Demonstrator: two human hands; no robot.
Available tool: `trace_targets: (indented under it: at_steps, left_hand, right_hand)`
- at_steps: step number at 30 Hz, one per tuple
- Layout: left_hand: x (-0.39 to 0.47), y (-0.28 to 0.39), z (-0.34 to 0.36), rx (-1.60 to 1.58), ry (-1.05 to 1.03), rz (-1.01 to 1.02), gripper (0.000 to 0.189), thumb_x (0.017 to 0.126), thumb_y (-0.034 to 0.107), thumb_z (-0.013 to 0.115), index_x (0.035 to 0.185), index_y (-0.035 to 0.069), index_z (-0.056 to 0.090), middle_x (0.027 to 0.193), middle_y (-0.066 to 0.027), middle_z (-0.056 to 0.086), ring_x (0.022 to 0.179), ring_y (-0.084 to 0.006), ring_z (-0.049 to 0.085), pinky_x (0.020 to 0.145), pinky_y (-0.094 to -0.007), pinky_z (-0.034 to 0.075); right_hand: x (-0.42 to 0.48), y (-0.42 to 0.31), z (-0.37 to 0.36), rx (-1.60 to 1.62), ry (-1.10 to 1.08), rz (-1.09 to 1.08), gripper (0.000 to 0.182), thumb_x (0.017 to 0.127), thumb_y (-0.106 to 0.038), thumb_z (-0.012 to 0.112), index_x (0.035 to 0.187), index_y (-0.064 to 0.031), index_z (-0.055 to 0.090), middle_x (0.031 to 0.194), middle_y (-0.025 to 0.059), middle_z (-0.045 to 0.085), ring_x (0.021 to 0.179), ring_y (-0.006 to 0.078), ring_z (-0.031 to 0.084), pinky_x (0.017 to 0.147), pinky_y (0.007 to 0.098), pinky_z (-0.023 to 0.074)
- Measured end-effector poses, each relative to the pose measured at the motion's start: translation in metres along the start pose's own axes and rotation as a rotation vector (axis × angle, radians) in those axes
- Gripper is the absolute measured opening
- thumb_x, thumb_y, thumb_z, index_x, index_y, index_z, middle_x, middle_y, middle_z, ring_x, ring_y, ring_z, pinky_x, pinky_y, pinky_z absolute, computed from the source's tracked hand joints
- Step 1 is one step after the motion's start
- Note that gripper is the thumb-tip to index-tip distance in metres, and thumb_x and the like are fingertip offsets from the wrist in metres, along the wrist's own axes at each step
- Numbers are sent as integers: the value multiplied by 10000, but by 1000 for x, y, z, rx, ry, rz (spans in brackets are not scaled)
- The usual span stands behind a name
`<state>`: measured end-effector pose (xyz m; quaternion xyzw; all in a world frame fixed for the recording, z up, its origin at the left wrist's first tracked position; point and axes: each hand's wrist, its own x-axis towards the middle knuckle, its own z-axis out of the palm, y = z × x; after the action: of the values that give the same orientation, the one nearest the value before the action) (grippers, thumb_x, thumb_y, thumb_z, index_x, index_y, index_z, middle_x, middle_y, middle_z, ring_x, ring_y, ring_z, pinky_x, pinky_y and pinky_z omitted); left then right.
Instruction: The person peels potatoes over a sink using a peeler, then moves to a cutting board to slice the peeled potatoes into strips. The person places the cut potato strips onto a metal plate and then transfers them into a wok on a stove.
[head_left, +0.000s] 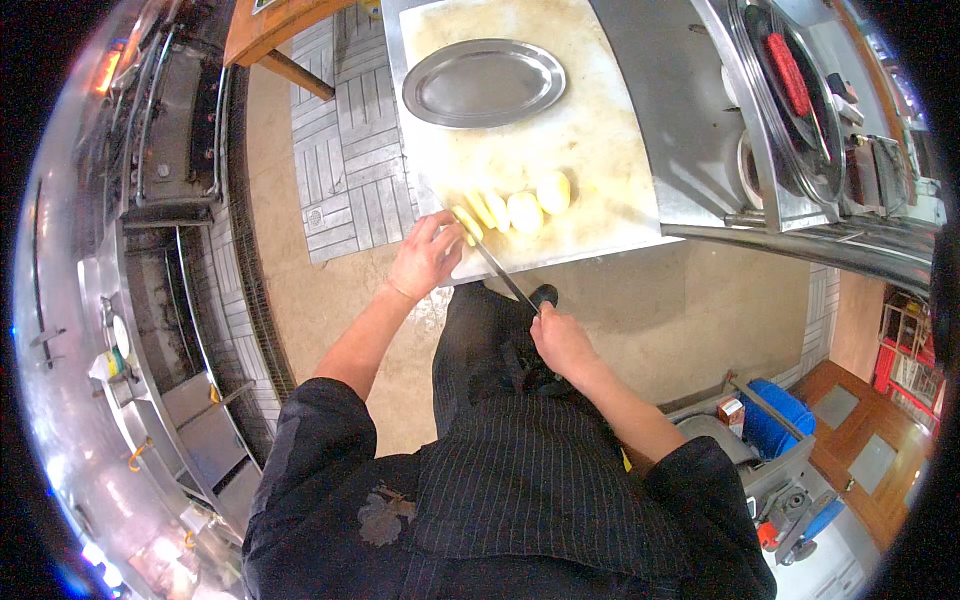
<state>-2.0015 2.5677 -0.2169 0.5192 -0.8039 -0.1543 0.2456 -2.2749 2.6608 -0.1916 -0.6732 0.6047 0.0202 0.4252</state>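
Observation:
A kitchen knife (510, 279) is in my right hand (562, 341), its blade pointing away from me over the near edge of a white cutting board (600, 150). The tip of the blade meets a pale yellow piece (468, 223), possibly peeled potato. My left hand (429, 251) pinches that same piece at the board's left edge, fingertips bent. To its right lie more slices (495, 210) and two rounder pieces (553, 193), in a loose row. Farther back on the board sits an oval metal platter (484, 82) with nothing on it.
A steel counter (667, 97) adjoins the board on the right, with a dark round pan (795, 142) beyond it. At the far left corner stands a wooden table (292, 34). Cooking equipment (172, 120) lines the left side. Behind me on the right is a blue bin (776, 420).

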Motion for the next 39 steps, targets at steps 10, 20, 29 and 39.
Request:
trace_targets:
  at_steps: [10,20,29,39]
  left_hand:
    - [7,11,11,-65,60,-126,758,677,152,760,1373,95,463,1404,-166,439,1331,-414,400,1096,-534,360]
    - [52,-4,21,192,-269,170,746,711,257,732,1401,164,465,1329,-116,478,1301,-337,427,1078,-511,350]
    - [69,-22,37,166,-133,175,565,727,305,748,1243,161,567,1118,-74,569,1076,-306,555,897,-471,471]
    - [143,-69,54,4,75,-125,517,821,196,704,1288,90,507,1154,-182,594,1042,-383,622,837,-478,538]
  right_hand:
    - [-24,5,-78,-205,110,-55,231,993,-251,504,974,-21,519,737,259,659,731,458,667,657,581,525]
    - [-33,37,-92,103,236,26,251,982,-277,558,966,-27,566,745,254,645,716,470,642,648,553,500]
    - [-68,54,-46,324,157,186,291,989,-301,556,994,-13,604,829,252,657,790,450,649,695,499,497]
    - [-85,59,-44,376,97,215,251,980,-250,569,1086,-26,609,800,246,653,761,434,658,682,488,507]
